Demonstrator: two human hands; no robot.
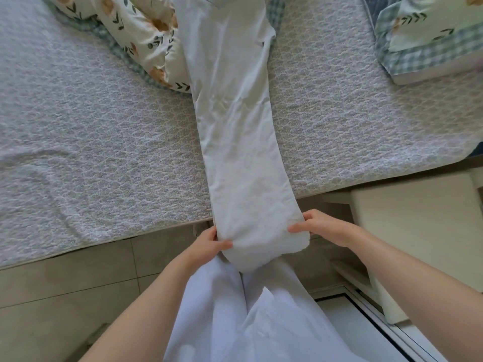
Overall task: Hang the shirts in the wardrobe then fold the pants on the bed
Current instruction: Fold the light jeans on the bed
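Edge: our left hand (209, 240) and right hand (321, 226) sit just past the near edge of the bed (91, 152), above the floor (65, 283).
Room: bare quilt lies on both sides; a cream bedside table (413, 226) stands near on the right.
Grip: each hand pinches a near corner of the white pants (235, 126), thumbs on top.
Pants: stretched lengthwise across the bed.
Hidden: their far end crosses the floral duvet (136, 30) and is cut off.

Both hands forward, left hand (209, 241) pinching, right hand (317, 226) pinching, forearms bare
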